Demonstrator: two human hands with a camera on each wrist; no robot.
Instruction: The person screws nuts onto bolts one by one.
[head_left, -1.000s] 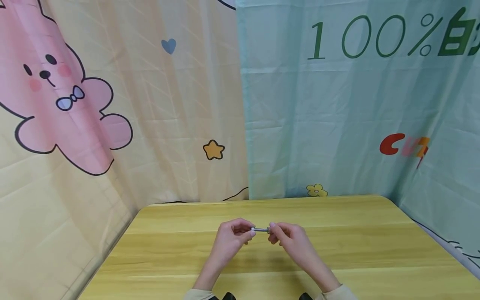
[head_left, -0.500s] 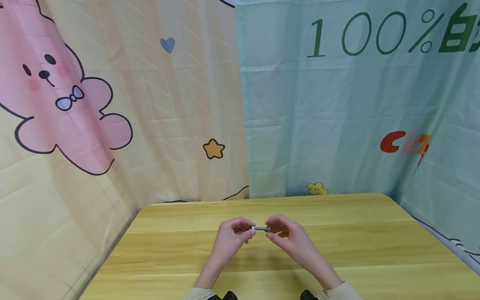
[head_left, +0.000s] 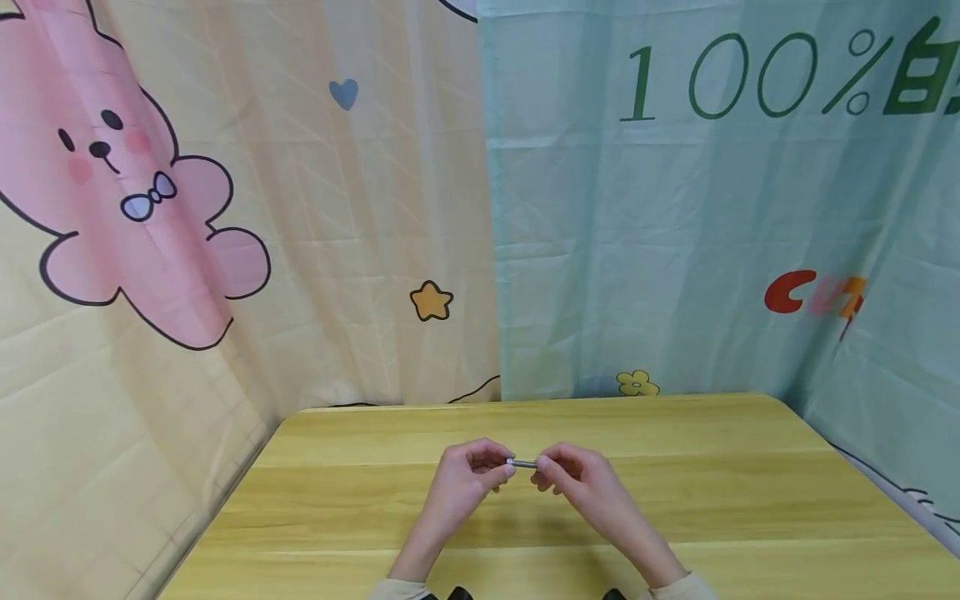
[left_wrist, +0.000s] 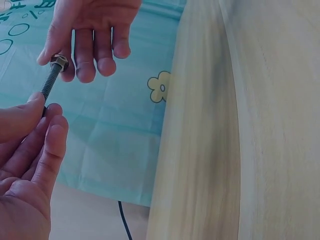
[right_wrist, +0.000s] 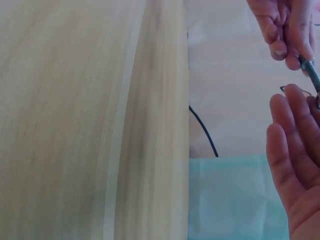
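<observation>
A grey threaded bolt (head_left: 522,463) is held level above the table between the two hands. My left hand (head_left: 462,483) pinches one end of it between thumb and fingers. At the other end sits a metal nut (left_wrist: 59,61), around the threaded shank. My right hand (head_left: 592,487) pinches this nut between thumb and index finger, its other fingers extended in the left wrist view. In the right wrist view the bolt (right_wrist: 313,76) is partly cut off by the frame edge. The fingers of the left hand hide the end it grips.
The wooden table (head_left: 337,517) lies below both hands. Printed curtains hang behind it: a cream curtain (head_left: 300,208) at left and a teal curtain (head_left: 637,208) at right. A dark cable (right_wrist: 204,131) runs beyond the table edge.
Half a second ago the right thumb and fingers were spread apart around the nut end; now they pinch it again. The left hand keeps its grip on the bolt.
</observation>
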